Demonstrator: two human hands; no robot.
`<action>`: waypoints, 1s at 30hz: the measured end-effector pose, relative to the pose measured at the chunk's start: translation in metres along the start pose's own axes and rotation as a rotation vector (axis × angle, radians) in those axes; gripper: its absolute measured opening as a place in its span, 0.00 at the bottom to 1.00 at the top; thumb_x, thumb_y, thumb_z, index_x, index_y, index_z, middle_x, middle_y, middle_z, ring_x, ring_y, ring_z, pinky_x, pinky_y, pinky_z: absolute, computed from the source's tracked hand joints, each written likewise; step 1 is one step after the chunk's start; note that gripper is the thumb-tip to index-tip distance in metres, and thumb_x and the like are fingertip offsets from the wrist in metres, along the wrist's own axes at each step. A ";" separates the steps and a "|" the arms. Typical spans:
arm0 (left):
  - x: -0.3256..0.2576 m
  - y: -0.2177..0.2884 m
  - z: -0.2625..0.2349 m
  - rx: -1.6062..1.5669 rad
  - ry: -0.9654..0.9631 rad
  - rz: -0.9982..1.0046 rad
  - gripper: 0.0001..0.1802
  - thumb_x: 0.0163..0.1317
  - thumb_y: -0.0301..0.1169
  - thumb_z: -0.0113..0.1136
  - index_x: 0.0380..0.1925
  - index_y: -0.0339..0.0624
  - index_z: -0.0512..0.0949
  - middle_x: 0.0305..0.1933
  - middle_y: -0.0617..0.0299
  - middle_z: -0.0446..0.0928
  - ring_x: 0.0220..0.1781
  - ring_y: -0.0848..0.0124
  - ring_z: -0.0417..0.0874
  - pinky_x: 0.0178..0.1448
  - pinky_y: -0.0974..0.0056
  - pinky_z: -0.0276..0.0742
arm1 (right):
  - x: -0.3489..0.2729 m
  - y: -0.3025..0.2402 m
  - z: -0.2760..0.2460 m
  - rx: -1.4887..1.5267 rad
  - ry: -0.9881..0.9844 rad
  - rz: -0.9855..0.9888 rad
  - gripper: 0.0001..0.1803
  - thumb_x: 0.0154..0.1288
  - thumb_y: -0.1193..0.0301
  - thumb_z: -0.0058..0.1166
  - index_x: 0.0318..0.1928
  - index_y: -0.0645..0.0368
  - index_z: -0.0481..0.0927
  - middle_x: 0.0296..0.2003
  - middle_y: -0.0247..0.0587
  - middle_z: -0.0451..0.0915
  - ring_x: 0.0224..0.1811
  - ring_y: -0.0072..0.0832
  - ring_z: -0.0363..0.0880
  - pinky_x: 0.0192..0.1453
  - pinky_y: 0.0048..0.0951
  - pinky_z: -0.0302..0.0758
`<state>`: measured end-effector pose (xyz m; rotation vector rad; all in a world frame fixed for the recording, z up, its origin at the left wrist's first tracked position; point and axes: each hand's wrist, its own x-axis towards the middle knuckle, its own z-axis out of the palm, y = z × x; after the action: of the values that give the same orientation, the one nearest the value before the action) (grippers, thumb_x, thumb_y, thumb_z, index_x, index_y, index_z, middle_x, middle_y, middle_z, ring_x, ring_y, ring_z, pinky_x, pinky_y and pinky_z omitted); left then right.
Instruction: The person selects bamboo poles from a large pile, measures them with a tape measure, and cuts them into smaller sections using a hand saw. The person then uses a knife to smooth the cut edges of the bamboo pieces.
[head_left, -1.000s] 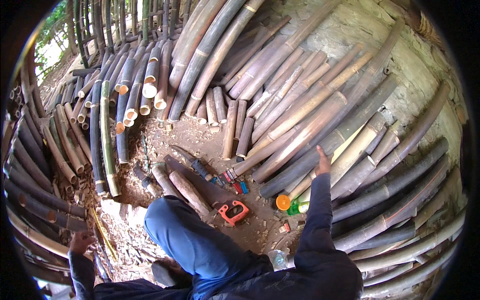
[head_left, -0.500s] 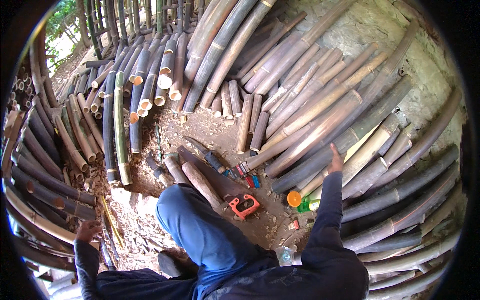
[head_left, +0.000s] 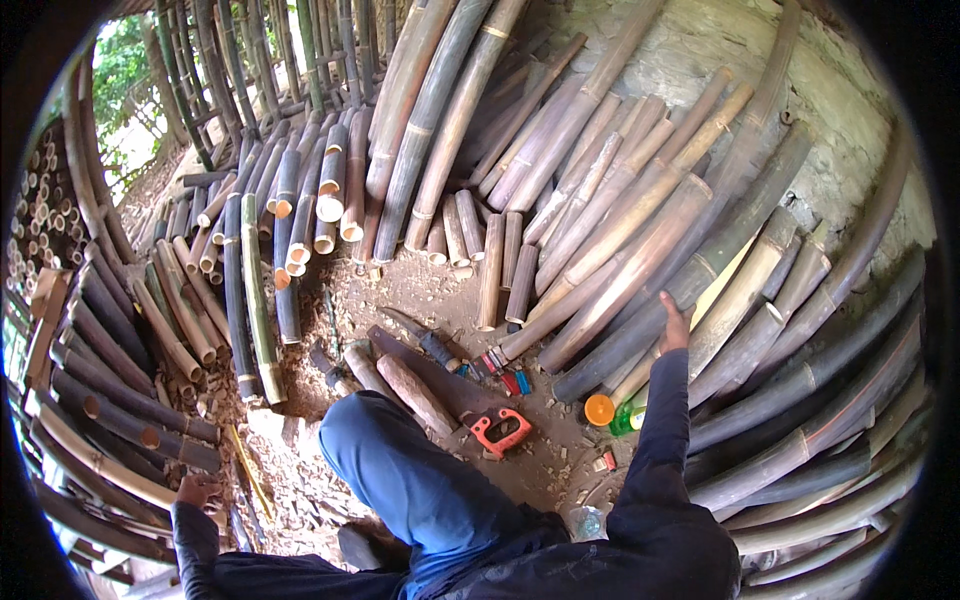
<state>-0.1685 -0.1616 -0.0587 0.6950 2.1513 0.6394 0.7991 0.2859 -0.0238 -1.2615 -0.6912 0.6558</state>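
Note:
My right hand is on the slanting bamboo stack at the right. Its thumb points up and the fingers seem curled round a pale bamboo pole, partly hidden. A darker bamboo pole lies just left of it. Low at the left, my left hand is beside the ends of cut bamboo poles, with its fingers loosely apart and nothing visible in them. Between my hands, past my bent knee, a handsaw with an orange handle lies on the ground against a short bamboo piece.
A large knife lies beyond the saw. An orange-capped green bottle stands near my right forearm, with a clear plastic item nearer me. Wood chips cover the ground, a yellow strip among them. Bamboo stacks ring the far side.
The view has shifted, so the ground and tools sit slightly lower in it. My right hand stays at the same pole. My left hand remains by the pole ends at the left.

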 end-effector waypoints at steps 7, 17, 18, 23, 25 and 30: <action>-0.031 0.028 -0.009 -0.041 0.035 -0.104 0.09 0.63 0.30 0.69 0.41 0.40 0.85 0.32 0.55 0.87 0.27 0.65 0.88 0.27 0.57 0.85 | -0.012 -0.005 0.012 0.020 0.015 -0.035 0.61 0.53 0.63 0.79 0.79 0.63 0.51 0.70 0.50 0.69 0.70 0.39 0.68 0.78 0.40 0.60; 0.005 0.028 -0.030 0.194 0.001 0.319 0.15 0.63 0.29 0.69 0.46 0.31 0.85 0.35 0.55 0.87 0.35 0.68 0.88 0.41 0.61 0.86 | -0.022 -0.009 0.020 0.081 -0.056 -0.077 0.62 0.55 0.68 0.76 0.80 0.62 0.45 0.72 0.53 0.66 0.71 0.40 0.67 0.77 0.40 0.62; 0.005 0.025 -0.045 0.307 0.042 0.464 0.15 0.63 0.29 0.69 0.46 0.29 0.84 0.35 0.54 0.87 0.34 0.68 0.88 0.40 0.60 0.86 | -0.022 -0.004 0.026 0.099 -0.075 -0.064 0.61 0.55 0.68 0.76 0.80 0.62 0.45 0.72 0.52 0.66 0.71 0.41 0.67 0.77 0.40 0.62; 0.000 0.122 0.049 -0.044 -0.185 0.188 0.20 0.63 0.27 0.71 0.52 0.27 0.81 0.35 0.51 0.87 0.28 0.65 0.88 0.29 0.62 0.85 | 0.012 0.004 -0.017 0.029 -0.081 -0.040 0.60 0.56 0.66 0.76 0.79 0.60 0.47 0.70 0.50 0.68 0.68 0.41 0.68 0.74 0.42 0.65; -0.016 0.143 0.046 0.082 -0.178 0.290 0.20 0.62 0.27 0.71 0.52 0.28 0.81 0.37 0.51 0.87 0.31 0.65 0.89 0.34 0.62 0.86 | 0.010 0.009 -0.007 -0.021 -0.081 0.007 0.61 0.57 0.64 0.77 0.80 0.62 0.46 0.71 0.50 0.67 0.69 0.41 0.67 0.74 0.41 0.65; -0.051 0.193 0.073 0.123 -0.238 0.414 0.19 0.61 0.29 0.72 0.51 0.32 0.83 0.41 0.52 0.88 0.42 0.67 0.89 0.49 0.61 0.85 | 0.005 0.000 -0.001 -0.051 -0.119 0.060 0.73 0.54 0.54 0.78 0.80 0.72 0.34 0.77 0.56 0.59 0.75 0.43 0.61 0.80 0.42 0.59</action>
<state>-0.0309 -0.0390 0.0481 1.2387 1.8500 0.6033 0.8031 0.2886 -0.0234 -1.3020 -0.7750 0.7717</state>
